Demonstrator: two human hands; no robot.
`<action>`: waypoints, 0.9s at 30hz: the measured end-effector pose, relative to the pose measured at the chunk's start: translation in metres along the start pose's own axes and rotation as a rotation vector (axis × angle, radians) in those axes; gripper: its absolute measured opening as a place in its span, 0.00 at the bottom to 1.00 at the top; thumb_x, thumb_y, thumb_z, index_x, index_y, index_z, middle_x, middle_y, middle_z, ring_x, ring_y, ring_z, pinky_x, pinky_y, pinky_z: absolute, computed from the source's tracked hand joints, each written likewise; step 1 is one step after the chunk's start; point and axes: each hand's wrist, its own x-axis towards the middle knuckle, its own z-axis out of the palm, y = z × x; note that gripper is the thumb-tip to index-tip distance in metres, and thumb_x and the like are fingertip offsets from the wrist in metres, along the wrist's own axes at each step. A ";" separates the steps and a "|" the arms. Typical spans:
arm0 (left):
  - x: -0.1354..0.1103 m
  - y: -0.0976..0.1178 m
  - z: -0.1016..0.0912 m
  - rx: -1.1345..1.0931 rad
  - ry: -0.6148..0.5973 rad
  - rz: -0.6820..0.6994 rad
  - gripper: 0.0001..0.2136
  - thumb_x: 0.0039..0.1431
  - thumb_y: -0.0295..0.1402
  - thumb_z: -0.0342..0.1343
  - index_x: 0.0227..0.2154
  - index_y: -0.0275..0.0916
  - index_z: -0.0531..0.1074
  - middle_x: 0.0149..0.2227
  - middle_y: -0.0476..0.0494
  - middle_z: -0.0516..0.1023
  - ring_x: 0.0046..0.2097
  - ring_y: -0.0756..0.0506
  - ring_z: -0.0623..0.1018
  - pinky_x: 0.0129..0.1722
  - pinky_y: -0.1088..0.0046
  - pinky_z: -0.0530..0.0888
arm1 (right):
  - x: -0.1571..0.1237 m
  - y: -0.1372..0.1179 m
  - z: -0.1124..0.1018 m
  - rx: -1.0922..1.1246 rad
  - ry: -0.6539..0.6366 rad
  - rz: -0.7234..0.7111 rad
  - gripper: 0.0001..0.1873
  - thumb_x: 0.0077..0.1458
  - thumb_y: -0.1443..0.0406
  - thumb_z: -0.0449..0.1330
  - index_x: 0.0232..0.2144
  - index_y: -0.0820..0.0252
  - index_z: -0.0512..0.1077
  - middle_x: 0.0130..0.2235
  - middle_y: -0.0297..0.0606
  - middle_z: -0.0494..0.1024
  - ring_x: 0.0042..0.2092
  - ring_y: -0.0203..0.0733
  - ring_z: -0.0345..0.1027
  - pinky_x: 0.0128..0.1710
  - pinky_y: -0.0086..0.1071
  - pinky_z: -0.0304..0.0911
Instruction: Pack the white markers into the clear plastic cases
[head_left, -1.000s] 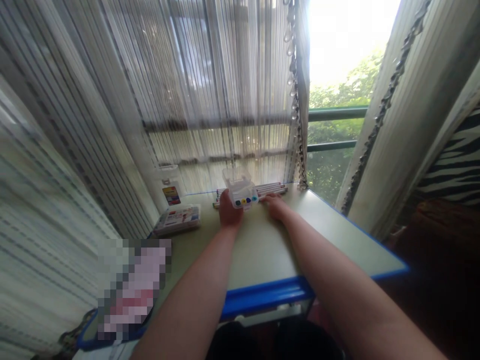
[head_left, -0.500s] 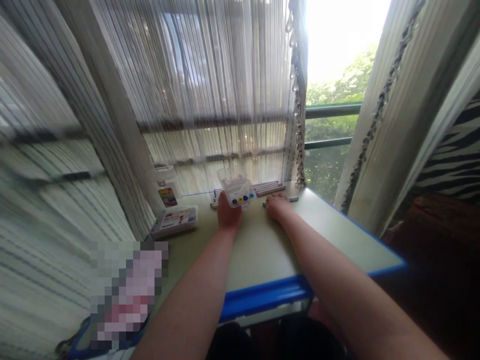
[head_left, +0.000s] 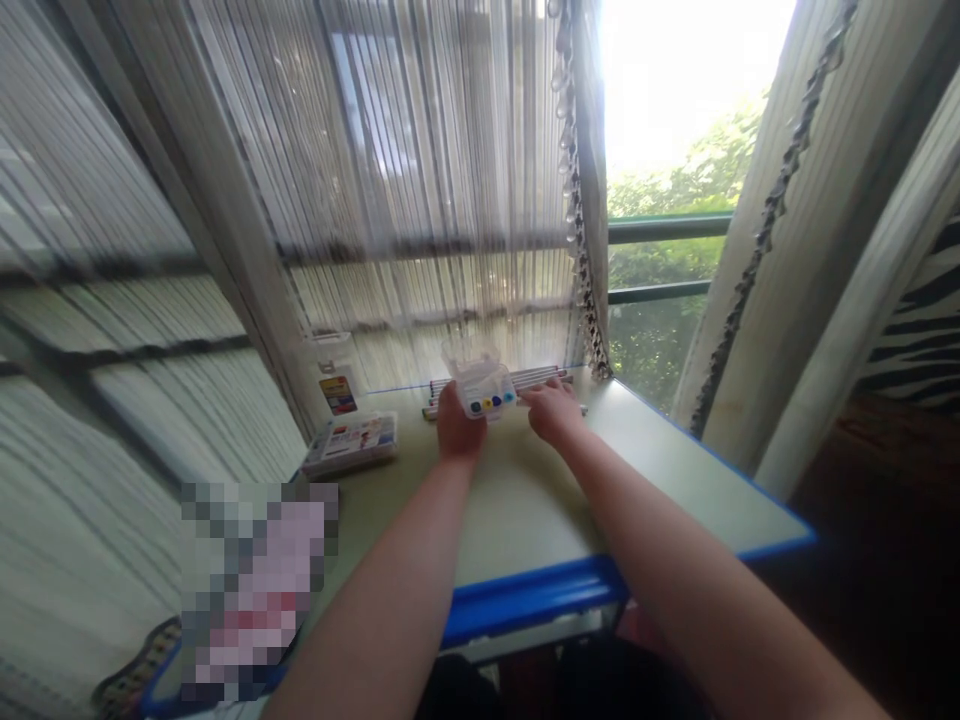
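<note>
Grip of the left hand (head_left: 460, 435) closed on a clear case (head_left: 474, 382), its lid (head_left: 466, 352) raised at the far side and four round ends (head_left: 496, 401), dark, yellow, blue and light blue, in a row at the near side. Right hand (head_left: 556, 415) just to the right, over a pale marker (head_left: 584, 411); whether its grip is closed on the marker cannot be told. Beyond both, loose markers (head_left: 537, 378) lie side by side near the far edge of the desk (head_left: 525, 500). At left, a flat printed case (head_left: 352, 440) rests on the desk, an upright clear panel (head_left: 334, 360) beyond it. String curtain (head_left: 442, 190) at the far side, a green railing (head_left: 667, 230) to its right
</note>
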 end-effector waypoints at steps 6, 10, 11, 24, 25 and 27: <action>-0.003 0.003 -0.001 -0.004 0.037 -0.052 0.11 0.51 0.28 0.53 0.39 0.36 0.65 0.41 0.35 0.73 0.46 0.40 0.74 0.47 0.64 0.70 | -0.005 -0.015 -0.028 0.182 0.447 -0.062 0.14 0.58 0.64 0.51 0.45 0.56 0.71 0.45 0.43 0.75 0.46 0.49 0.62 0.47 0.42 0.56; -0.003 0.004 -0.001 -0.031 0.026 -0.084 0.12 0.50 0.31 0.55 0.38 0.37 0.65 0.41 0.36 0.73 0.46 0.39 0.74 0.46 0.64 0.71 | -0.014 -0.026 -0.041 0.391 0.863 -0.142 0.13 0.60 0.64 0.50 0.45 0.57 0.68 0.43 0.43 0.74 0.44 0.45 0.65 0.47 0.40 0.61; -0.003 0.004 -0.001 -0.031 0.022 -0.085 0.11 0.50 0.31 0.55 0.38 0.37 0.65 0.40 0.36 0.73 0.46 0.39 0.74 0.46 0.64 0.71 | -0.017 -0.028 -0.043 0.432 0.938 -0.174 0.12 0.60 0.64 0.51 0.46 0.57 0.67 0.42 0.42 0.74 0.43 0.44 0.66 0.46 0.40 0.62; -0.003 0.006 -0.003 -0.029 0.032 -0.097 0.11 0.49 0.30 0.54 0.38 0.39 0.65 0.40 0.38 0.74 0.45 0.39 0.74 0.45 0.62 0.72 | -0.030 -0.040 -0.051 0.573 1.133 -0.399 0.20 0.59 0.66 0.52 0.53 0.50 0.59 0.43 0.41 0.72 0.45 0.43 0.68 0.45 0.43 0.68; -0.003 0.005 -0.002 -0.031 0.031 -0.099 0.11 0.49 0.31 0.54 0.38 0.40 0.65 0.40 0.38 0.74 0.45 0.39 0.74 0.45 0.62 0.72 | -0.030 -0.040 -0.052 0.572 1.126 -0.400 0.20 0.59 0.66 0.52 0.53 0.50 0.60 0.43 0.41 0.72 0.45 0.43 0.68 0.45 0.43 0.67; -0.004 0.005 -0.001 -0.042 0.024 -0.111 0.12 0.50 0.32 0.54 0.38 0.40 0.65 0.40 0.38 0.74 0.45 0.39 0.74 0.44 0.62 0.72 | -0.029 -0.040 -0.050 0.564 1.082 -0.383 0.19 0.59 0.65 0.52 0.53 0.51 0.60 0.43 0.41 0.73 0.44 0.42 0.69 0.45 0.41 0.68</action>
